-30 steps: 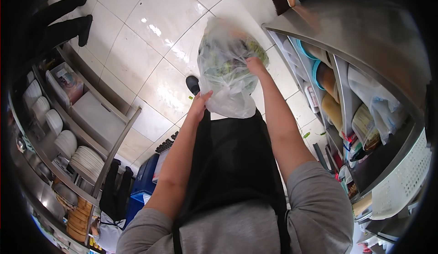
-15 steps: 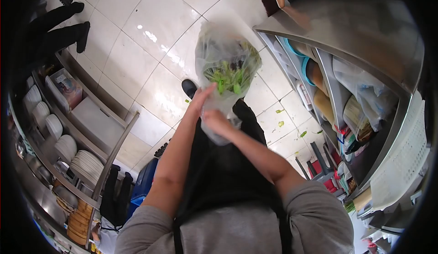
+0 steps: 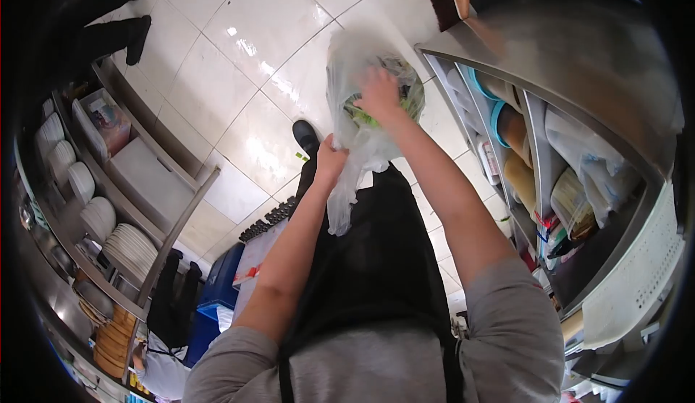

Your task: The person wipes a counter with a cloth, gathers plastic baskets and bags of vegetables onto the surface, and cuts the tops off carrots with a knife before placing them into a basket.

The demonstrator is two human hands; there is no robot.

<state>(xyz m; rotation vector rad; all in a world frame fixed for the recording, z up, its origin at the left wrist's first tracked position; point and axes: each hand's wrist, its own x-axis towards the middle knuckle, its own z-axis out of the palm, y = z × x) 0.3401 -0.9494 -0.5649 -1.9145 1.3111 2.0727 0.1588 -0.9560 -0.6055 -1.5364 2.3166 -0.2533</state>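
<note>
A clear plastic bag (image 3: 346,63) with leafy greens (image 3: 363,116) inside hangs in front of my body, above the tiled floor. At the bag's left edge, my left hand (image 3: 331,158) is closed on the plastic, with a loose end of the bag trailing below it. My right hand (image 3: 379,95) is over the greens at the bag's opening, its fingers spread and slightly blurred. Whether its fingertips touch the leaves cannot be made out.
Metal shelving (image 3: 532,179) with bags and containers stands at the right. Stacked plates (image 3: 130,251) fill a rack at the left, near a blue bin (image 3: 219,281). Two people's legs show at the left. Leaf scraps (image 3: 300,156) lie on the floor.
My right hand has moved from the bag's lower part, near my left hand, up over the greens, and its fingers have spread. My left hand has shifted slightly right and down, gripping the plastic.
</note>
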